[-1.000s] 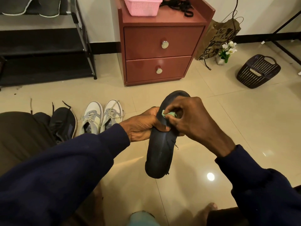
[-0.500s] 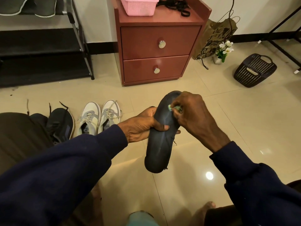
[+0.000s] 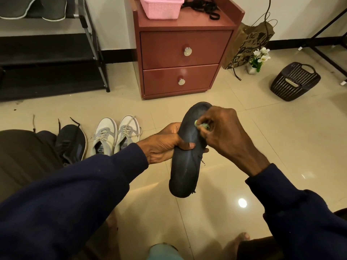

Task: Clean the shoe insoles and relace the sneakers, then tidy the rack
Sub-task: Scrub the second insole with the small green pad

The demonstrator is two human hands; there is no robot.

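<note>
A black insole (image 3: 185,166) is held upright over the floor. My left hand (image 3: 165,145) grips its middle, thumb across the front. My right hand (image 3: 223,132) pinches a small green wipe (image 3: 201,125) against the insole's upper end. A pair of white and grey sneakers (image 3: 116,134) stands on the floor to the left, laces in. Beside them lies a black sneaker (image 3: 72,142) with loose laces. A black shoe rack (image 3: 48,59) stands at the back left, with grey insoles (image 3: 33,7) on its top shelf.
A red two-drawer cabinet (image 3: 180,59) stands ahead, with a pink basket (image 3: 161,6) and black laces (image 3: 202,6) on top. A paper bag (image 3: 247,44), a small flower pot (image 3: 258,60) and a dark basket (image 3: 294,81) sit at the right. My bare feet show below.
My right hand has slid the green wipe up the insole from its middle to near its top end. My left hand keeps its hold.
</note>
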